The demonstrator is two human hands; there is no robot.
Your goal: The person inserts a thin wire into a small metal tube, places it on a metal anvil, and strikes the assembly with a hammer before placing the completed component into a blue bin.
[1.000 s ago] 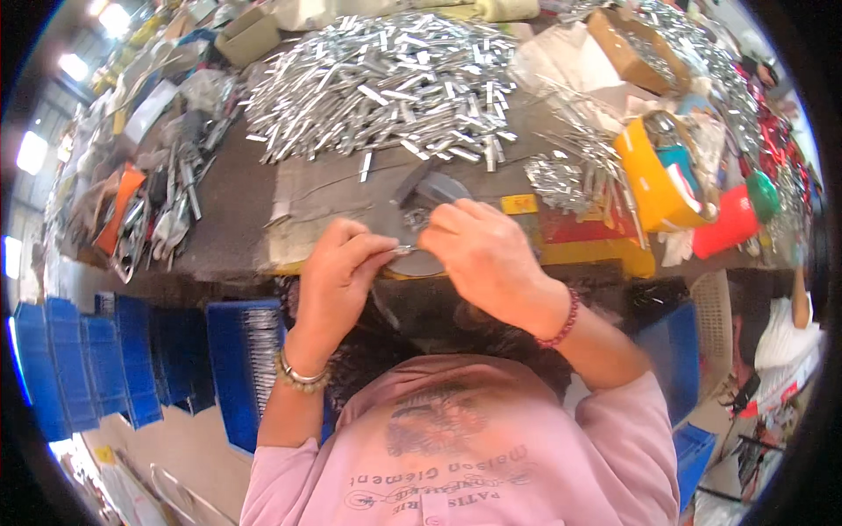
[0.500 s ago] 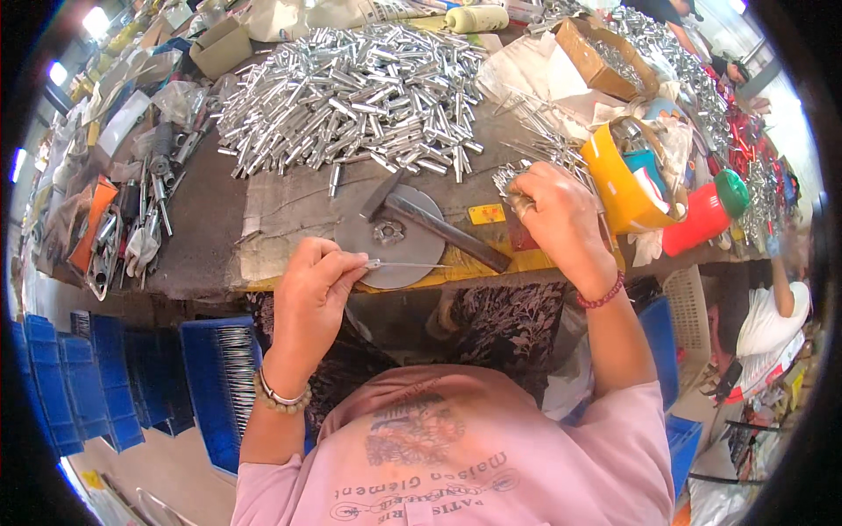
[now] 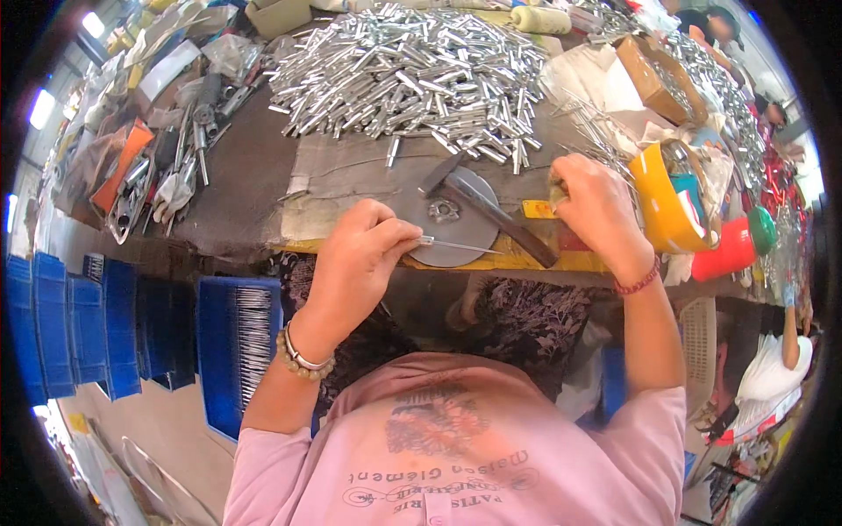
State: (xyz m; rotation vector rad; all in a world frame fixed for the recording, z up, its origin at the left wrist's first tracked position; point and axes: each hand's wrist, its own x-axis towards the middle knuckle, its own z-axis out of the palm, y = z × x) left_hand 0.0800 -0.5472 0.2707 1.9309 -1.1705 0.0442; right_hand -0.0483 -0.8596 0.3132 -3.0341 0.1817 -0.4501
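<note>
Between thumb and forefinger, my left hand [image 3: 361, 254] pinches a thin metal rod [image 3: 467, 248] by its thicker end. The rod points right, over the front rim of a round grey metal disc [image 3: 452, 254]. Across the disc lies a hammer [image 3: 491, 215] with a dark handle, beside a small ring-shaped metal piece [image 3: 443, 210]. My right hand [image 3: 601, 206] is raised at the right of the hammer, its fingers curled together; what they hold, if anything, is hidden. A yellow tag [image 3: 538, 209] lies just left of it.
A big heap of short metal tubes [image 3: 412, 79] covers the back of the bench. To the right stand a cut yellow container [image 3: 662, 197] and a red bottle [image 3: 724, 254] with a green cap. Tools crowd the left. Below, a blue bin [image 3: 215, 342] holds many thin rods.
The bench scene has shifted right and slightly up in the picture. My right hand has moved away from the small metal parts beside it. My left hand keeps its pinch on the rod.
</note>
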